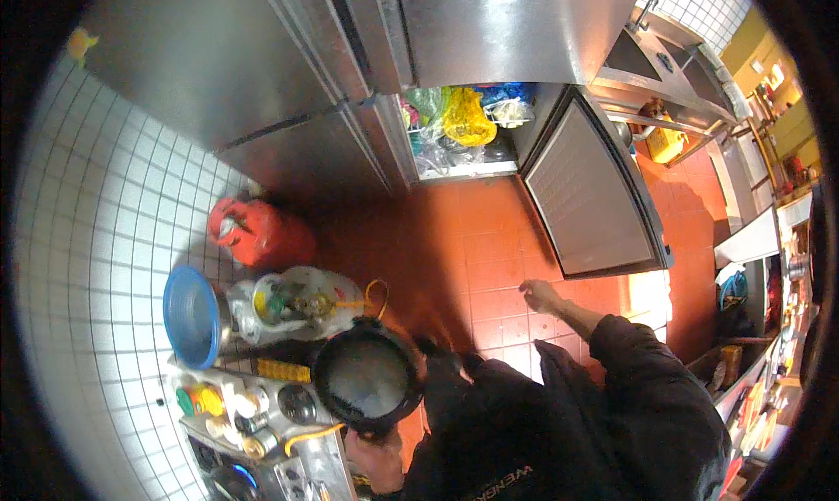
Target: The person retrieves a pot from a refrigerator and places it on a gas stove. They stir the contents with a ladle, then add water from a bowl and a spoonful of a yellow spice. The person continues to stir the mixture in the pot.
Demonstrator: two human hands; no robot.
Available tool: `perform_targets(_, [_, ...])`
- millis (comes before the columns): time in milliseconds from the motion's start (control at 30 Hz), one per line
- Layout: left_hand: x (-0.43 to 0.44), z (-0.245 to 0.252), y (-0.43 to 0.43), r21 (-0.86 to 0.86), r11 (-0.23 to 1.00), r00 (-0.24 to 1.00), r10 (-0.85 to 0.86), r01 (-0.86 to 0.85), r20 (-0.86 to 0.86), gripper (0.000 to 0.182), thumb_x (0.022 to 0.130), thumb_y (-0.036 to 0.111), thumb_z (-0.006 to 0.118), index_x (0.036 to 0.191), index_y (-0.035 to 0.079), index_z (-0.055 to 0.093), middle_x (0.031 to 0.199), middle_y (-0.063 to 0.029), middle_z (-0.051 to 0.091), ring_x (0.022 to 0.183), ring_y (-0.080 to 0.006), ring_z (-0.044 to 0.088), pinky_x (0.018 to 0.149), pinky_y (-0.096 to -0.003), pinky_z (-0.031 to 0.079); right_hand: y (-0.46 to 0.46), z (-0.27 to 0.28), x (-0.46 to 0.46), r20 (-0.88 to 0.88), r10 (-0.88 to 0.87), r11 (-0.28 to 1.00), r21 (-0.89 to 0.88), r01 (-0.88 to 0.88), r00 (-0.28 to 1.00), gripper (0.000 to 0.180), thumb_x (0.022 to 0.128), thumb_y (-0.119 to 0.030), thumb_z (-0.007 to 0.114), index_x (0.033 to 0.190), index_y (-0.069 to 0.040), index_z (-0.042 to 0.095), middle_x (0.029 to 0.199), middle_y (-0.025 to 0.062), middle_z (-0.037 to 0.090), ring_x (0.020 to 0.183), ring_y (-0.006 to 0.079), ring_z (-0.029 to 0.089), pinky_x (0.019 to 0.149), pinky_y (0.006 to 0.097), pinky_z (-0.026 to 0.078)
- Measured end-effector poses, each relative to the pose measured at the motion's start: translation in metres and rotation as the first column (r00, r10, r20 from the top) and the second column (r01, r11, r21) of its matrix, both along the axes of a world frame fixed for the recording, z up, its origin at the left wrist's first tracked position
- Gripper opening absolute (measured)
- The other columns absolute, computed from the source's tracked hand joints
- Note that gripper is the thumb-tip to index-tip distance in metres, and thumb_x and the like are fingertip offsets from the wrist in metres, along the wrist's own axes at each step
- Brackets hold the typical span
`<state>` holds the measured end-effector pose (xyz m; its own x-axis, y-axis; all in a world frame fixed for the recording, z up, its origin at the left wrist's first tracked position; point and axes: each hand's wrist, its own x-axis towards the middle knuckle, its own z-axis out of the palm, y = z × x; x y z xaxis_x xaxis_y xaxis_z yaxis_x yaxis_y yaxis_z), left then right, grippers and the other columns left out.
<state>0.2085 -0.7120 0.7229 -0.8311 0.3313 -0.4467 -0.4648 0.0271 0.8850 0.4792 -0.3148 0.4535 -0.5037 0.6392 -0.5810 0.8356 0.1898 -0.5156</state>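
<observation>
My left hand (375, 458) is low in the view, closed on the handle end of a dark round pan (367, 380). The pan has a pale grey inside and is held beside the stove counter. My right hand (541, 296) hangs over the tiled floor with bent fingers, and nothing shows in it. Ahead, a lower refrigerator door (593, 193) stands open to the right of its compartment. Inside lie a yellow plastic bag (469, 117), a pale green bag (427, 102) and other plastic-wrapped items.
A red gas cylinder (262, 233) stands by the tiled wall. Left of the pan are a blue basin (191, 317), a plastic bag (347, 291) and several jars. A burner (239, 481) shows a blue flame. A steel sink (632, 55) and a yellow jug (666, 141) are at the upper right.
</observation>
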Motion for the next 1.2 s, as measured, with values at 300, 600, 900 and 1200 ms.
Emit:
perform_targets(300, [-0.073,-0.139,0.303,0.108,0.975,0.816,-0.222,0.194,0.533,0.03,0.102,0.034,0.054,0.112,0.008,0.064,0.115,-0.0075,0.065,0.11,-0.0288,0.062,0.098,-0.0573,0.054,0.202,-0.075,-0.011,0.015,-0.272,0.949,0.169,0.265,0.962,0.033,0.089,-0.013,0.058,0.118,-0.005,0.072,0.112,0.026,0.072,0.11,0.0437,0.067,0.099,0.05,0.054])
perform_targets(600, [-0.08,-0.339,0.536,0.071,0.898,0.777,-0.413,0.434,0.475,0.031,0.104,0.029,0.046,0.121,0.01,0.064,0.104,-0.0049,0.062,0.105,-0.027,0.061,0.1,-0.0594,0.051,0.434,-0.294,-0.114,-0.012,-0.411,0.898,0.168,0.407,0.912,0.046,0.091,-0.024,0.066,0.13,-0.003,0.058,0.117,0.0266,0.068,0.116,0.0432,0.064,0.097,0.0517,0.053])
perform_targets(900, [-0.076,-0.554,0.63,0.12,0.856,0.743,-0.498,0.502,0.447,0.042,0.103,0.035,0.052,0.135,0.008,0.056,0.13,-0.0119,0.058,0.119,-0.0326,0.057,0.1,-0.057,0.051,0.63,-0.43,-0.183,-0.08,-0.402,0.818,0.415,0.397,0.912,0.055,0.099,-0.031,0.063,0.143,-0.006,0.043,0.117,0.0281,0.064,0.11,0.0439,0.066,0.088,0.0513,0.056])
perform_targets(1200, [-0.055,-0.593,0.648,0.034,0.737,0.701,-0.655,0.675,0.282,0.027,0.101,0.017,0.056,0.124,0.006,0.06,0.115,-0.0048,0.062,0.116,-0.0266,0.057,0.099,-0.0468,0.052,0.655,-0.468,-0.18,-0.479,-0.145,0.763,0.503,0.406,0.866,0.065,0.088,-0.039,0.068,0.132,0.007,0.051,0.1,0.0351,0.068,0.1,0.0511,0.066,0.09,0.0542,0.053])
